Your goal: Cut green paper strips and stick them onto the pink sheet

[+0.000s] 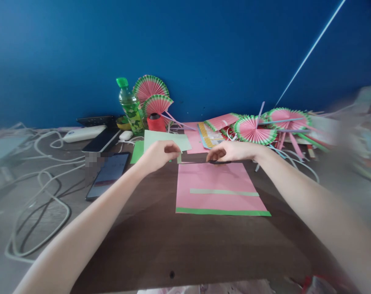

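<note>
My left hand (164, 154) is closed in a pinch, with a small piece of pale green paper (179, 158) showing at its fingertips. Scissors (219, 162) are in my right hand (226, 152), its fingers curled round the dark handle and the thin blades pointing left. Below the scissors lies a pink paper sheet (214, 177) with a green band (223, 212) along its near edge. A pale green paper strip (224, 192) rests across that sheet. Behind my left hand is a larger pale green sheet (153, 139), partly hidden, beside a brighter green sheet (138, 152).
A green-capped bottle (130, 106), a red thread spool (156, 123) and folded pink-green paper fans (151, 87) stand at the back. More fans (255, 130) and paper scraps lie at right. Phones (108, 175) and white cables (50, 196) occupy the left.
</note>
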`<state>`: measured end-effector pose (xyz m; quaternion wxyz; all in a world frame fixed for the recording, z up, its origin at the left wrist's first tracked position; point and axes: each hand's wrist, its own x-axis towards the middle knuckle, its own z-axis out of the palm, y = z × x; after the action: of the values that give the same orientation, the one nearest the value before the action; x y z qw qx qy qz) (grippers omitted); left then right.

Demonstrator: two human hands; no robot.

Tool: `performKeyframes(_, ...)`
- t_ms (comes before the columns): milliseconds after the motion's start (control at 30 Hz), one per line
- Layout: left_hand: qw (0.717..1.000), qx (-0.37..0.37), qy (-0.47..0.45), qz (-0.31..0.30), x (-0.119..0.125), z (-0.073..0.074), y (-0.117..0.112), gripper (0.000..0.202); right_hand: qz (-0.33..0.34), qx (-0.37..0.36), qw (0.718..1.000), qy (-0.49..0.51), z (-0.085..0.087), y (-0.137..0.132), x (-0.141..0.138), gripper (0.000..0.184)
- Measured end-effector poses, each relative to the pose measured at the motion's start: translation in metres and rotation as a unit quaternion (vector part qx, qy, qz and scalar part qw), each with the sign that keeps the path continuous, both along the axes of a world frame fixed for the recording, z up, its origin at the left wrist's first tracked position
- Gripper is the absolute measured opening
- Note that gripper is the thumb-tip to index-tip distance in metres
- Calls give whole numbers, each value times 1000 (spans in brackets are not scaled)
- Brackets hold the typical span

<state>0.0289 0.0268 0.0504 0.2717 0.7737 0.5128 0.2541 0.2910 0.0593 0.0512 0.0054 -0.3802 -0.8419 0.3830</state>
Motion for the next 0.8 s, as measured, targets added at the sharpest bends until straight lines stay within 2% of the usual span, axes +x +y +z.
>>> performKeyframes(133,999,-9,40,-13,-5,9,0,17,-12,19,999,-31,7,2,8,31)
performKeyframes(233,992,-48,76,-88,-3,12,-3,19,-70,64,994,-50,9,5,12,31)
performKeyframes(333,974,-108,110,-169,3,9,-9,18,-156,129,978,-51,4,10,14,34)
performKeyframes(433,964,-131,127,-194,10,1,-13,15,-205,185,960,-46,-3,15,16,35)
performKeyframes(567,954,-156,138,-215,14,-6,-16,12,-206,186,959,-47,-8,18,17,32)
performKeyframes(800,944,-193,162,-214,19,-6,-20,14,-198,186,960,-73,-9,20,17,33)
